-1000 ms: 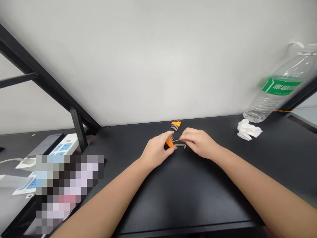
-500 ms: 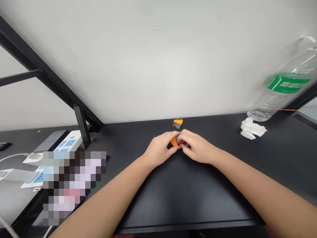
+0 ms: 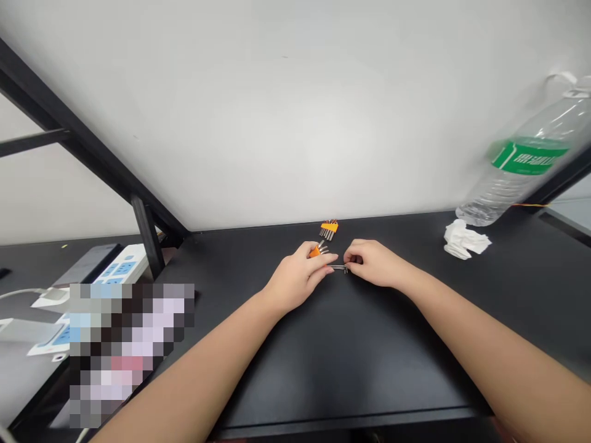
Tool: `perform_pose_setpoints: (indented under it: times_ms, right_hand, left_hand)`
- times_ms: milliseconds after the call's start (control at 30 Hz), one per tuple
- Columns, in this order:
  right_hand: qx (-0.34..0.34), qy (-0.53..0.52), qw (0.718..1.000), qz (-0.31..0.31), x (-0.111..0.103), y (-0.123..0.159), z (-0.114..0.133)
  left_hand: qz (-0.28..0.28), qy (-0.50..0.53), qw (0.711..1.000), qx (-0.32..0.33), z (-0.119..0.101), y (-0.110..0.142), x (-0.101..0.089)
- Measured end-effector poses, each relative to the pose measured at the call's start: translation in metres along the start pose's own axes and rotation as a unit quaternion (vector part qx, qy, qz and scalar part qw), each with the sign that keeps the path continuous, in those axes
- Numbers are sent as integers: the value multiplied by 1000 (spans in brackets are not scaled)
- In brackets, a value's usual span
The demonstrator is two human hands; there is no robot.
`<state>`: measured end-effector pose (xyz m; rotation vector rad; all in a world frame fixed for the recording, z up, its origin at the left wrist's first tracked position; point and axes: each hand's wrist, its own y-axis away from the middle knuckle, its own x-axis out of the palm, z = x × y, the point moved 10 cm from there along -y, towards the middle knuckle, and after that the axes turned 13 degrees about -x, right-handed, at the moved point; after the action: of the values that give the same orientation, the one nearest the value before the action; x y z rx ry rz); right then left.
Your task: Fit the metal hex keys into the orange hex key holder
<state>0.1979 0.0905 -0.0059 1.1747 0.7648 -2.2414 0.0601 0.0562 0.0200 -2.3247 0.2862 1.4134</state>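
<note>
My left hand (image 3: 298, 275) is closed around an orange holder (image 3: 316, 251), which its fingers partly cover. Thin metal hex keys (image 3: 337, 267) stick out of it to the right, with short bent ends. At those bent ends, my right hand (image 3: 372, 261) has its thumb and fingertips pinched together on the tip of a hex key. Just beyond the hands, a second orange holder (image 3: 329, 227) with several metal keys lies on the black table near the wall.
A crumpled white tissue (image 3: 465, 239) and a large clear bottle (image 3: 517, 163) with a green label stand at the right. To the left are a black metal frame (image 3: 148, 237), white power strips (image 3: 122, 267) with blue sockets and a blurred-out object (image 3: 148, 332).
My right hand has shifted slightly right, away from the left hand, so the metal keys between them now show. The orange holder has turned in my left hand. The view has shifted a little.
</note>
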Motion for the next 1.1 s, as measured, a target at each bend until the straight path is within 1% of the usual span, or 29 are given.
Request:
perform_pose_setpoints:
  times_ms: [167, 267, 400, 500, 567, 600, 667, 767, 867, 967, 1100]
  right_hand:
    - [8, 5, 1000, -3, 0, -1, -1]
    - [42, 16, 999, 6, -1, 1, -6]
    - [87, 67, 994, 12, -6, 8, -13]
    - [119, 97, 987, 37, -5, 13, -18]
    - [127, 115, 984, 43, -7, 14, -18]
    - [122, 122, 984, 35, -9, 13, -16]
    - [85, 110, 990, 9, -14, 9, -6]
    - [-7, 47, 998, -34, -19, 3, 18]
    - [-80, 4, 995, -64, -24, 0, 39]
    - [-114, -8, 991, -72, -24, 1, 49]
    - [-130, 3, 990, -60, -22, 2, 51]
  left_hand:
    - [15, 33, 999, 5, -2, 0, 2]
    - [15, 44, 999, -3, -2, -1, -1]
    - [2, 47, 999, -4, -3, 0, -4]
    - [1, 47, 999, -13, 0, -1, -3]
    - [-1, 47, 999, -19, 2, -2, -3]
    - [-2, 48, 999, -19, 2, -2, -3]
    - [-3, 47, 999, -16, 2, -2, -3]
    - [-2, 58, 998, -9, 1, -2, -2]
    - [-8, 76, 997, -15, 4, -2, -3]
    - [-19, 81, 996, -28, 7, -2, -5]
    - [-28, 86, 995, -36, 10, -2, -7]
